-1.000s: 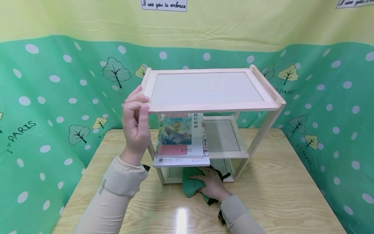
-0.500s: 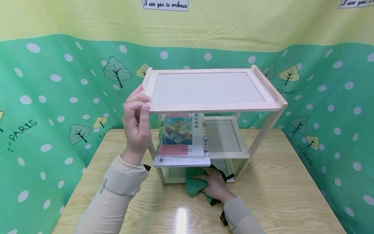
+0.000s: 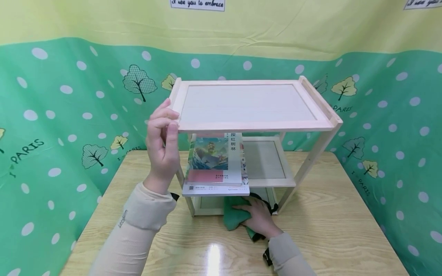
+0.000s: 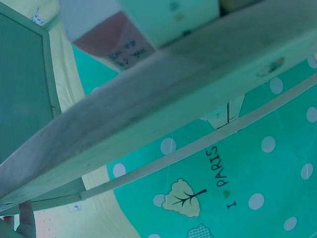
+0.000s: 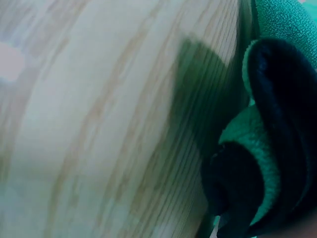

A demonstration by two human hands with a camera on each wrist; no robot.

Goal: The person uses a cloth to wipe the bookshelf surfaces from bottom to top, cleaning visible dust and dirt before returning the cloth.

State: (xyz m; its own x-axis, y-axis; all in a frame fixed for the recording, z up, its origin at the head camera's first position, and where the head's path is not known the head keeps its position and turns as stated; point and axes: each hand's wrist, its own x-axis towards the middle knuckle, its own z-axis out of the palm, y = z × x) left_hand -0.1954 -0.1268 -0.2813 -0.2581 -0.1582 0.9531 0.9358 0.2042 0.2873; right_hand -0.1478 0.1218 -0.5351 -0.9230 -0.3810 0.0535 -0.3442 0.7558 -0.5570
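A small pale wooden rack (image 3: 255, 125) with three shelves stands on the table. My left hand (image 3: 163, 143) grips the left end of its top shelf, fingers over the edge and thumb at the front corner. In the left wrist view, fingertips (image 4: 26, 220) show at the lower left beside the rack's wood. Low down, my right hand (image 3: 258, 219) holds a bunched green cloth (image 3: 235, 214) with black edging at the front of the bottom shelf (image 3: 210, 211). The right wrist view shows the cloth's folded black edge (image 5: 282, 99) close over the wood-grain tabletop.
On the middle shelf (image 3: 264, 159), a stack of books (image 3: 210, 157) lies at the left, jutting past the front edge above the cloth. Rack legs (image 3: 307, 165) stand close on the right. A green and yellow patterned curtain (image 3: 62, 134) surrounds the wooden table (image 3: 331, 230).
My right hand has slid a little to the right along the bottom shelf with the green cloth. The left hand keeps its grip on the rack. The head view has shifted slightly.
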